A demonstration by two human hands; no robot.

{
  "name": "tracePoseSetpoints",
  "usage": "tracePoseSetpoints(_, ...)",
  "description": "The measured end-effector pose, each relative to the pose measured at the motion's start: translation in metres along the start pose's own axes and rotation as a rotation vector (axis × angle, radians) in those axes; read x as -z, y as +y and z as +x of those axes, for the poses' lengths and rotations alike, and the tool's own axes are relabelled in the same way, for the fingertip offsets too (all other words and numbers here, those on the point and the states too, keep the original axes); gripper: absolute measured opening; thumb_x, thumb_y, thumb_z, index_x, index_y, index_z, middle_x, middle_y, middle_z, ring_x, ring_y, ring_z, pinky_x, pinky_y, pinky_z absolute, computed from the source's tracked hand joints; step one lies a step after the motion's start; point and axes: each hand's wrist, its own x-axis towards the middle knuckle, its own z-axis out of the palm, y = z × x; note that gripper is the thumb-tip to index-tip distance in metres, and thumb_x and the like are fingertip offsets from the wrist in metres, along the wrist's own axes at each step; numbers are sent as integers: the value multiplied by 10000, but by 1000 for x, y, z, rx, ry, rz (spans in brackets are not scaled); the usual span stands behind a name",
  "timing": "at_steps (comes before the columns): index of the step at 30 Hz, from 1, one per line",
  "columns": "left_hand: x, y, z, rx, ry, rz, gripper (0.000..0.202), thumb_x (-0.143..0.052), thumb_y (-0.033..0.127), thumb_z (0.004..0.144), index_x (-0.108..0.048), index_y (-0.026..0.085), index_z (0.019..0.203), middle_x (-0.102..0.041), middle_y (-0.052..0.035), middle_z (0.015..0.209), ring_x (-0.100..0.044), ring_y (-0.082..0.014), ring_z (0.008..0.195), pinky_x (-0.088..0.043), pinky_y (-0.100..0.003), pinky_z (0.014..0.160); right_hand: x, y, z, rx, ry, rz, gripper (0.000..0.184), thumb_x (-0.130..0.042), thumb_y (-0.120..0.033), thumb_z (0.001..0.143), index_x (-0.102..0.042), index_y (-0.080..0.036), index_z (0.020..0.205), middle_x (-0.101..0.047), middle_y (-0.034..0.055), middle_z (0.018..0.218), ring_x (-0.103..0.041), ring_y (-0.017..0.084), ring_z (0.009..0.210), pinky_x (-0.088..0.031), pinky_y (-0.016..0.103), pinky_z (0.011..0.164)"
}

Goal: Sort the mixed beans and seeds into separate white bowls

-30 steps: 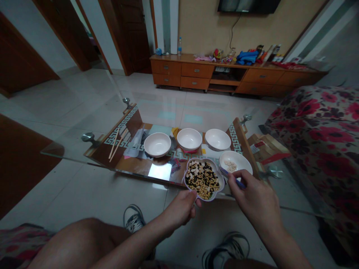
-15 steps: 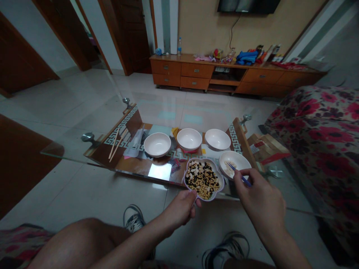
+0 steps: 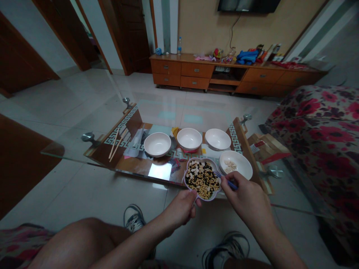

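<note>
The person's left hand (image 3: 183, 209) is clamped on the flower-shaped dish (image 3: 214, 163) at its seven o'clock edge; the dish overlaps the near edge of the glass table (image 3: 134, 175), so a loosened grip could tip the mixed beans (image 3: 204, 181) floorward. The right hand (image 3: 246, 194), apart from the left, pinches blue tweezers (image 3: 232, 185), tips at the dish's three o'clock; squeezing too hard might shoot a smooth bean out, and the wrist could knock the white bowl (image 3: 243, 168) at two o'clock.
</note>
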Motion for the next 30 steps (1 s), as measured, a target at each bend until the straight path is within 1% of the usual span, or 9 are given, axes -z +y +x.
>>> tracePoseSetpoints(4, 0, -1, 0, -6, -6, -14, 490, -333, 657, 894, -518, 208, 828, -374, 87, 427, -212, -73, 329, -154, -197, 357, 1, 0, 0, -28, -38, -33, 251, -532, -477, 867, -634, -252, 822, -692, 24, 673, -644, 212, 610, -285, 260, 525)
tracePoseSetpoints(10, 1, 1, -2, -23, -4, 7, 519, -329, 685, 881, -523, 206, 832, -384, 83, 432, -230, -78, 332, -168, -198, 355, 6, -2, 2, -94, -105, -81, 250, -503, -453, 868, -617, -251, 773, -677, 33, 660, -639, 216, 629, -279, 271, 542)
tracePoseSetpoints(16, 1, 2, -3, -1, 8, 12, 529, -328, 698, 871, -520, 206, 834, -387, 84, 438, -219, -74, 336, -170, -196, 368, 12, -4, 1, -185, -161, -108, 269, -490, -486, 858, -618, -265, 773, -686, 44, 694, -639, 231, 668, -276, 284, 547)
tracePoseSetpoints(23, 2, -4, 1, -4, 0, -5, 505, -332, 666, 895, -530, 204, 841, -407, 80, 447, -218, -70, 334, -164, -193, 361, 12, 2, -1, -190, -182, -96, 281, -491, -496, 843, -601, -264, 730, -673, 49, 672, -631, 232, 664, -305, 293, 567)
tracePoseSetpoints(30, 1, -7, 3, -3, -11, -21, 492, -322, 647, 913, -527, 205, 840, -406, 81, 440, -208, -69, 323, -148, -193, 342, 10, 4, -1, -210, -208, -63, 281, -499, -498, 834, -620, -265, 733, -673, 52, 664, -642, 233, 671, -324, 294, 575)
